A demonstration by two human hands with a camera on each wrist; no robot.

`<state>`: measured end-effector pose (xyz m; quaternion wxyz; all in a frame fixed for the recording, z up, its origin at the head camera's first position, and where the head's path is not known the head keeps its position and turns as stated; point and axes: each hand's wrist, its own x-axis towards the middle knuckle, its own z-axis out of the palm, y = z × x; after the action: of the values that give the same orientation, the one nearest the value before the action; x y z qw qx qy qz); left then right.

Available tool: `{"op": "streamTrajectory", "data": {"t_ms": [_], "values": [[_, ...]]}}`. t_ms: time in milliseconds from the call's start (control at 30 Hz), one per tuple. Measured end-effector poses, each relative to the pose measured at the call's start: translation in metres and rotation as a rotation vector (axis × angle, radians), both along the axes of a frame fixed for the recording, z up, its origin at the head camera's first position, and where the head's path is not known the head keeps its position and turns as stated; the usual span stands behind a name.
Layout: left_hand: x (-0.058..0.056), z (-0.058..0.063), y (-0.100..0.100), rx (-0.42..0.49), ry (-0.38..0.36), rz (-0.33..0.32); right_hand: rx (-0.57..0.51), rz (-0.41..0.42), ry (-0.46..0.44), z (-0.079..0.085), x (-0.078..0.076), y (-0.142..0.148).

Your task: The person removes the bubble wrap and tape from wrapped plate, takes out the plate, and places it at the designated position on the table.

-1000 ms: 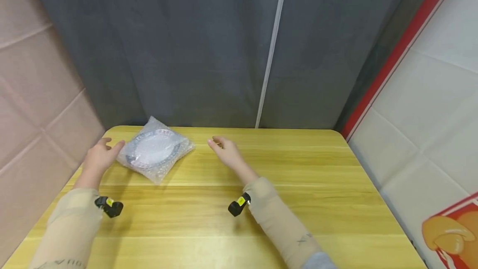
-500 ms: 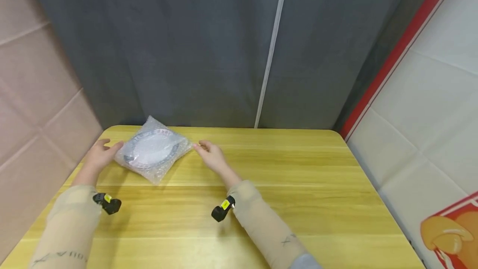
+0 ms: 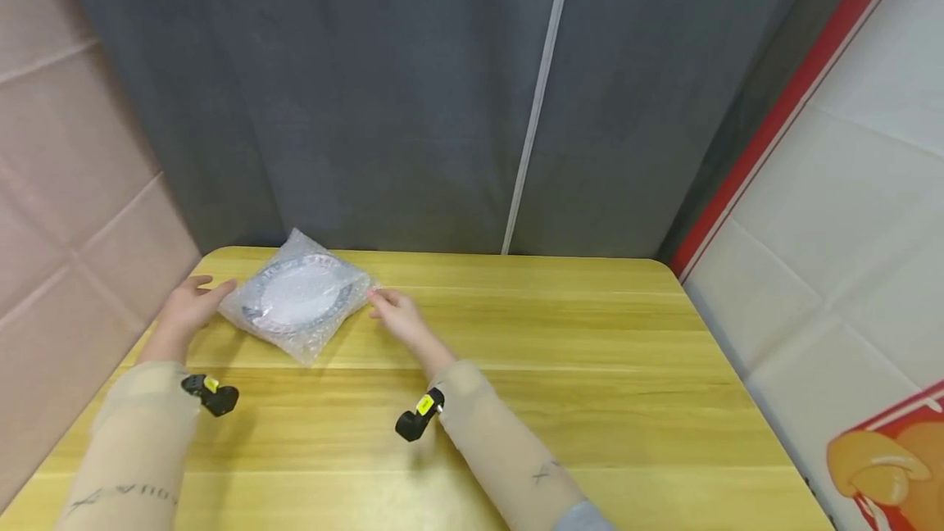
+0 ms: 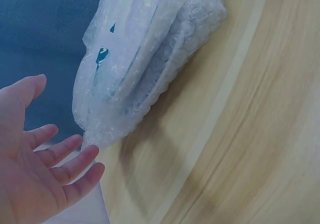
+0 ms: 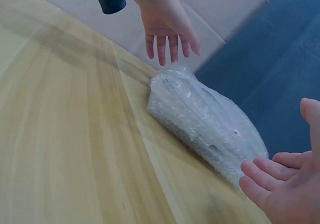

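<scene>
A round plate with a dark patterned rim, wrapped in clear bubble wrap [image 3: 298,293], lies on the table at the back left. My left hand [image 3: 190,306] is at the package's left corner, its fingers spread and relaxed in the left wrist view, fingertips right by the wrap. At the opposite corner is my right hand [image 3: 398,316], with fingertips right at the edge of the wrap. In the right wrist view the right palm [image 5: 295,184] faces the package with loosely extended fingers. Neither hand curls round the package.
The wooden table [image 3: 516,400] spreads to the right and front of the package. A dark grey curtain [image 3: 369,105] hangs behind its back edge. A pinkish panel [image 3: 66,187] stands at the left, a white panel with a red border [image 3: 833,228] at the right.
My right hand has moved left from beyond the package's right corner to right beside it. My left hand has shifted slightly left. The wrapped plate has hardly moved.
</scene>
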<state>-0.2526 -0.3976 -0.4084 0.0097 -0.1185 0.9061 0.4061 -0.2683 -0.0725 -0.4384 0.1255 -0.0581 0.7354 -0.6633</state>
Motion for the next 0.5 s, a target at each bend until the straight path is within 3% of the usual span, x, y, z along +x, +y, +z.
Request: {"op": "streamTrajectory", "data": {"t_ms": [233,500], "values": [[-0.003,-0.006,-0.001,0.013,-0.011,0.015,-0.139,0.036,-0.074,-0.013,-0.001,-0.010],[-0.004,-0.008,0.000,0.011,-0.004,0.040,-0.202,0.101,-0.143,-0.011,0.002,-0.015]]}}
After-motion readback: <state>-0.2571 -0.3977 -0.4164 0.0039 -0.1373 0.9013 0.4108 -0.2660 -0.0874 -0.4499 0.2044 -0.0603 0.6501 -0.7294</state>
